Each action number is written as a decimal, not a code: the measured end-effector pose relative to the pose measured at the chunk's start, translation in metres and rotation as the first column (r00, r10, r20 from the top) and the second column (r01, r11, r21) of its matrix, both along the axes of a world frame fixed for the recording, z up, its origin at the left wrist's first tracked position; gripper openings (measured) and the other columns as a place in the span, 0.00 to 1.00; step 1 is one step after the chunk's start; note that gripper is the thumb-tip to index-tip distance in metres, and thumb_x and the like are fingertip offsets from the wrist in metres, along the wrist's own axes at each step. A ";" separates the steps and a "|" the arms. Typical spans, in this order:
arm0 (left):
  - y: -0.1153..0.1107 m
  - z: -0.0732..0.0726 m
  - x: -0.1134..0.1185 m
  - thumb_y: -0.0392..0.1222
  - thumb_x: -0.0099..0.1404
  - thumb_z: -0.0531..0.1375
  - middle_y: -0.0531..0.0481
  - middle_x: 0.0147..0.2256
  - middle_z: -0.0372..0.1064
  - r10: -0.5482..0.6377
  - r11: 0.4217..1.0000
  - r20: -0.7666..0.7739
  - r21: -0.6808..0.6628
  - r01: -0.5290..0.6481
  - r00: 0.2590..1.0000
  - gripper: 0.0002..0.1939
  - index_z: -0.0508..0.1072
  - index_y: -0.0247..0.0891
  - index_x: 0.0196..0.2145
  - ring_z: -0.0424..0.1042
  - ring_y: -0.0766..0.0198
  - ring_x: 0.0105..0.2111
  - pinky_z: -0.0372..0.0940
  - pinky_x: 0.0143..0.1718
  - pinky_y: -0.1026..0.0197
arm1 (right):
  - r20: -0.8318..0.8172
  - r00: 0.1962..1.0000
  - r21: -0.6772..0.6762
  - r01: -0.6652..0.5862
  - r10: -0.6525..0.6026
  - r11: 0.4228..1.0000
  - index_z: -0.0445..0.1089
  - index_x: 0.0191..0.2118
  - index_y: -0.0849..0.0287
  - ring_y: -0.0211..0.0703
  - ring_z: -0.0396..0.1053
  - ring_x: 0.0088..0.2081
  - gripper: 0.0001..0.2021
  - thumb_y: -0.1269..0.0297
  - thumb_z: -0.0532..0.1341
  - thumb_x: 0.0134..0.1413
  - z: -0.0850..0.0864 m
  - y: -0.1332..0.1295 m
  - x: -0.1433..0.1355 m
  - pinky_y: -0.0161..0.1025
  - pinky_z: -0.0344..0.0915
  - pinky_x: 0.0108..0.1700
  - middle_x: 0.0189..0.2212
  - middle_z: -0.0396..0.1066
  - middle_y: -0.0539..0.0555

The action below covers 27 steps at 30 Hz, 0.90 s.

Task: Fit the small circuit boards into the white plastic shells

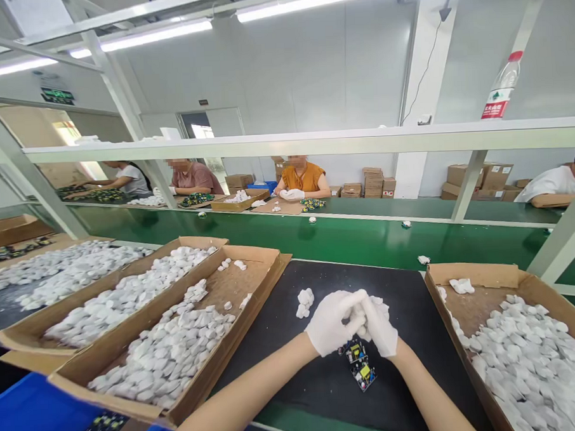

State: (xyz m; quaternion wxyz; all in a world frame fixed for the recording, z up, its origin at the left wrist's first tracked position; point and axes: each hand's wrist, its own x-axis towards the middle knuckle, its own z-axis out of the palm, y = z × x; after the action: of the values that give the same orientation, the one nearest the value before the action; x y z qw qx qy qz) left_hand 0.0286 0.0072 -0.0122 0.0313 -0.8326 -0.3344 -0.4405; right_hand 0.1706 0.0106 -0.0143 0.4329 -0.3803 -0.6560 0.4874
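Observation:
My left hand (328, 325) and my right hand (382, 329), both in white gloves, meet over the black mat. Their fingertips touch and close around a soft-looking white piece (359, 320), which the fingers partly hide. More white pieces (380, 305) show just behind my right hand. A small pile of white pieces (304, 302) lies on the mat left of my left hand. Just below the hands lie small circuit boards (362, 371) with yellow, blue and black parts; the upper one is partly covered.
Cardboard trays with white pieces stand at left (266, 286) and right (490, 273). Beyond the mat, a green conveyor belt (355, 238) carries several spaced white pieces. A shelf rail (284, 144) with a bottle (501, 87) crosses above. Several co-workers sit along the far side.

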 end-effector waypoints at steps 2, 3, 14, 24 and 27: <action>0.000 -0.007 0.004 0.38 0.59 0.56 0.54 0.23 0.64 -0.005 0.999 0.071 0.050 0.002 0.997 0.20 0.63 0.40 0.50 0.64 0.64 0.25 0.62 0.30 0.60 | 0.003 0.999 -0.011 -0.049 0.049 0.999 0.62 0.22 0.58 0.33 0.49 0.15 0.24 0.42 0.49 0.53 0.003 -0.003 -0.003 0.33 0.49 0.17 0.13 0.53 0.46; 0.000 -0.011 0.004 0.37 0.59 0.56 0.53 0.25 0.65 0.000 0.998 0.111 0.059 -0.007 0.994 0.21 0.62 0.39 0.51 0.64 0.64 0.26 0.62 0.30 0.59 | -0.002 0.997 -0.025 -0.075 0.075 0.997 0.63 0.23 0.59 0.32 0.49 0.16 0.22 0.43 0.51 0.52 0.004 -0.004 -0.004 0.33 0.49 0.17 0.14 0.53 0.45; 0.008 -0.006 -0.020 0.37 0.55 0.60 0.47 0.40 0.67 -0.198 0.920 0.086 -0.327 0.216 0.976 0.25 0.63 0.41 0.51 0.66 0.63 0.35 0.64 0.41 0.57 | -0.145 0.989 -0.101 -0.020 0.005 0.995 0.64 0.27 0.59 0.30 0.45 0.13 0.17 0.51 0.52 0.55 0.015 -0.004 0.011 0.31 0.48 0.17 0.09 0.48 0.40; 0.017 -0.011 -0.023 0.51 0.48 0.66 0.46 0.40 0.72 -0.612 0.751 -0.231 -0.472 0.463 0.757 0.22 0.73 0.41 0.40 0.69 0.54 0.43 0.61 0.48 0.54 | -0.517 0.842 -0.241 0.026 -0.151 0.970 0.59 0.29 0.55 0.31 0.47 0.10 0.14 0.48 0.53 0.53 0.022 0.005 0.017 0.30 0.50 0.09 0.12 0.53 0.41; 0.016 -0.009 -0.023 0.48 0.48 0.66 0.47 0.37 0.72 -0.584 0.745 -0.149 -0.488 0.455 0.798 0.21 0.73 0.40 0.40 0.71 0.56 0.40 0.63 0.45 0.56 | -0.574 0.813 -0.253 -0.058 -0.102 0.966 0.61 0.31 0.55 0.33 0.49 0.11 0.16 0.46 0.50 0.52 0.022 0.006 0.017 0.32 0.52 0.10 0.14 0.54 0.42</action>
State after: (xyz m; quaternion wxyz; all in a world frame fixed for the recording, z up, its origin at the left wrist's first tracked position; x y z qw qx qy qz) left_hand 0.0053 0.0233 -0.0210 -0.2283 -0.9340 -0.1658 -0.2189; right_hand 0.1878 0.0167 0.0075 0.5649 -0.2737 -0.4182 0.6566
